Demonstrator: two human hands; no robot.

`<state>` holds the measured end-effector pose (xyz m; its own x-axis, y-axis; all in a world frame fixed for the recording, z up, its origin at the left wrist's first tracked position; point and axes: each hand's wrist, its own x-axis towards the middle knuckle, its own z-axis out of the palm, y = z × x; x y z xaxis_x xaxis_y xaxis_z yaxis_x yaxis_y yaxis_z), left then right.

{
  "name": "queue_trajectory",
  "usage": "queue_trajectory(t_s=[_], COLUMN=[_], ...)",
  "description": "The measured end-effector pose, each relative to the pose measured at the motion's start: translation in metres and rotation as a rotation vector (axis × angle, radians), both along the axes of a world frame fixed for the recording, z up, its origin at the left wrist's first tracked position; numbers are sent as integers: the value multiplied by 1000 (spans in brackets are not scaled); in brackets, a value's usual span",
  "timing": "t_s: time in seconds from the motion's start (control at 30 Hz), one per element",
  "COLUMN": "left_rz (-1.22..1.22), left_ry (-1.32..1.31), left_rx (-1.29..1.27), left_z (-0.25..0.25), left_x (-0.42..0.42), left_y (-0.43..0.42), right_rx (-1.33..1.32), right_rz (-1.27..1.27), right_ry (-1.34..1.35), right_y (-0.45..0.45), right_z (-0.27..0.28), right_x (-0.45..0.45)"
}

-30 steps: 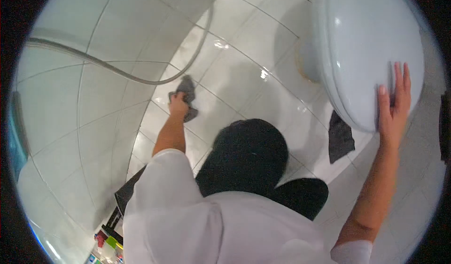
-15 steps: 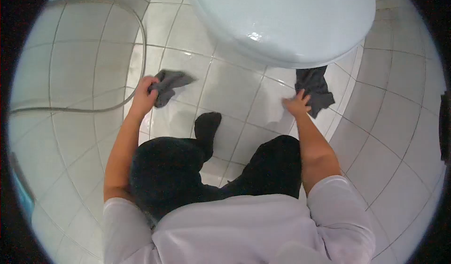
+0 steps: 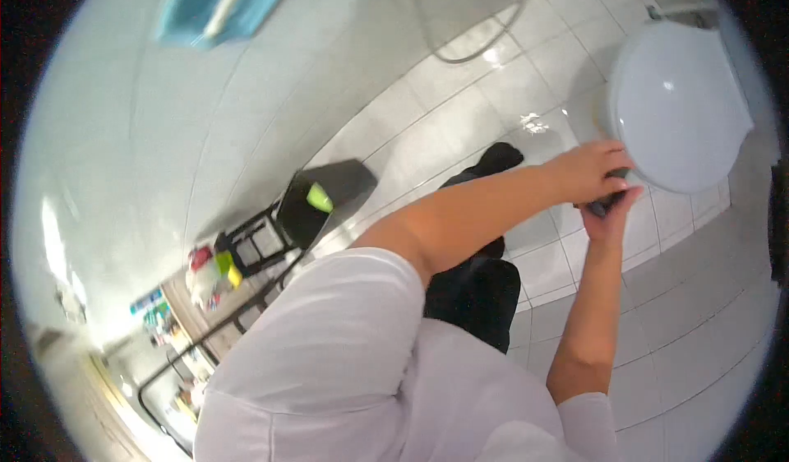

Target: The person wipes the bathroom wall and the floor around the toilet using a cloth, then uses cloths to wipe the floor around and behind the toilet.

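My left hand (image 3: 590, 173) and my right hand (image 3: 606, 222) are close together beside the front of the white toilet (image 3: 686, 108). Bunched between them is a dark grey cloth (image 3: 606, 204), and the fingers of both are closed on it. Most of the cloth is covered by my hands, so whether it is one cloth or two I cannot tell. The toilet lid is down. Below my hands lies the white tiled floor (image 3: 534, 269).
A dark bin (image 3: 304, 215) with a bright green item in it stands by the left wall. A grey hose (image 3: 450, 57) loops down at the top. Something blue (image 3: 246, 6) hangs at upper left. Behind me a counter (image 3: 187, 302) holds various small items.
The view has swung left. My hands, apart before with a grey cloth in the left and another by the right, are now together around bunched dark cloth.
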<state>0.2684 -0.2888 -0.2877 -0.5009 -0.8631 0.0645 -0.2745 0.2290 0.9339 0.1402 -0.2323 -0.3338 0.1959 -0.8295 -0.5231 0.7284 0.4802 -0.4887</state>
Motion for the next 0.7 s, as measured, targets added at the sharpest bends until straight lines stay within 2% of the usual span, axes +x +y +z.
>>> queue_trajectory(t_s=[0.03,0.07,0.1,0.13,0.17,0.2,0.27,0.3,0.33,0.37,0.4,0.43,0.47,0.5,0.53,0.57,0.6,0.63,0.7], left_rz=[42,117,185,215,55,-96,-279,-63,-73,-11,-71,-13,51,133,101,29,-43,-116,-259], left_ry=[-19,-231,-448,-488,-503,-535,-936,-939,-1232,-1456,-1467,-1396,-1024,-651,-471,-488,-635,-776,-986], left_rx=[-7,-209,-404,-404,-339,-266,198,103,305,560,785,1166,1366,1593,1701,1716,1727,1697,1626], left_z=[24,48,69,81,106,145,242,257,311,335,389,411,441,471,478,471,465,441,399], left_x=[13,28,41,59,106,150,228,274,296,320,339,347,339,330,322,327,280,262,290], left_y=[16,34,51,55,77,103,162,222,267,323,369,418,438,457,475,491,480,480,476], right_rx=[61,64,108,158,283,81,54,69,84,84,18,-454,-62,321,170,262,356,350,325], right_rz=[1,38,17,51,35,99,109,106,94,78,82,237,95,-204,-288,-297,-327,-271,-230], right_ry=[-4,85,-74,-24,128,218,178,124,80,55,99,807,480,170,241,40,44,8,-25], right_y=[9,19,26,18,22,34,34,33,31,31,41,59,62,66,73,70,50,27,24], right_z=[12,15,25,29,44,35,31,26,19,11,10,-22,8,57,79,68,84,76,63], right_x=[0,-8,-16,-31,-32,-48,-60,-65,-72,-69,-59,-62,-39,-6,14,28,-16,-59,-28])
